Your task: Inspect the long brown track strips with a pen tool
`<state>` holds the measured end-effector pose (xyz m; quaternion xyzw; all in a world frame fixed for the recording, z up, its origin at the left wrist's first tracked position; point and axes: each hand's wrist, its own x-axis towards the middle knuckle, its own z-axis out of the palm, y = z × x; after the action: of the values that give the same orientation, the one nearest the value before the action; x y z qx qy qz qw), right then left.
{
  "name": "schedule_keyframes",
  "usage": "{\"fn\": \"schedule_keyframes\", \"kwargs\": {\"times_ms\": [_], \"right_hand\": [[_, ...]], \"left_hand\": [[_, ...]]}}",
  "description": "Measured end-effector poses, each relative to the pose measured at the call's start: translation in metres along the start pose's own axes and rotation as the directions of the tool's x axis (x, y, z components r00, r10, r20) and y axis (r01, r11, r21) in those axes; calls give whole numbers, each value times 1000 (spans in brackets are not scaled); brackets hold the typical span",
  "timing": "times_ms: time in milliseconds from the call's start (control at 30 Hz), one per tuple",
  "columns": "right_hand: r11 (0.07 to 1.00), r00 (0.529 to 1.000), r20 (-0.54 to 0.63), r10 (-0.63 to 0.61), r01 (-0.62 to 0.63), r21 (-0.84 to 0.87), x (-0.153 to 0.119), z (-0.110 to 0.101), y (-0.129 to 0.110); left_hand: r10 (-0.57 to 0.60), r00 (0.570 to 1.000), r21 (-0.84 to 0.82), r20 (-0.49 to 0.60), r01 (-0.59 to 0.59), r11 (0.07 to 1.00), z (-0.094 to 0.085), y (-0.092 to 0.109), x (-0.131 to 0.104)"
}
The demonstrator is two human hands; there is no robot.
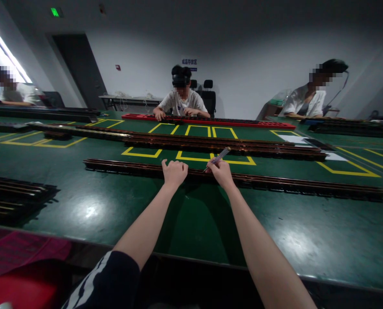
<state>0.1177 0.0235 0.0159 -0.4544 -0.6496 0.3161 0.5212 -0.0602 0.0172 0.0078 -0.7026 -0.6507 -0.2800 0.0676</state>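
Long dark strip (291, 183) across the worktop (114, 214), pen (222, 155) held to it

Strip lies left to right in front of the person, on the near side of the yellow outlines, flat on the green top. Left hand (175, 172) rests at the strip, left of its middle; fingers partly curled, can't tell if they grip or just steady it. Right hand (220, 171) pinches the pen, fingers closed on it, tip angled down to the strip; contact too small to confirm.

Handling, best guess: strip looks stiff lengthwise, fairly light for its length, maybe whippy at the ends. Coppery edges shine, so probably a bit slippery. Fragility unclear; don't bend. To lift: two hands, well apart, by the long sides. To steady: press beside the pen. Pen looks light, rigid, easy; hold low on the barrel.

Similar strips (243, 146) lie just beyond, more (14, 193) near left.
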Motion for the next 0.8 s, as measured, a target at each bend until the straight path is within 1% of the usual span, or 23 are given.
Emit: {"fn": "schedule_keyframes", "kwargs": {"times_ms": [67,167,267,367,567,800], "right_hand": [[1000,1000,3,-5,5,-14,0,0,-1],[998,1000,9,-19,19,-56,1,-1,-2],[998,1000,6,-23,23,-66,2,0,-1],[999,1000,17,-20,21,-43,1,1,-2],[999,999,39,-36,37,-22,1,3,-5],[999,1000,19,-23,23,-36,4,-5,3]], "left_hand": [[20,1000,11,-22,-19,1000,1,5,-1],[89,995,64,-41,-87,994,5,13,-4],[122,992,117,17,-123,985,7,18,-4],[101,992,141,69,-110,984,7,21,-2],[31,995,103,97,-41,994,5,21,3],[-2,996,39,90,-1,999,1,10,4]]}}
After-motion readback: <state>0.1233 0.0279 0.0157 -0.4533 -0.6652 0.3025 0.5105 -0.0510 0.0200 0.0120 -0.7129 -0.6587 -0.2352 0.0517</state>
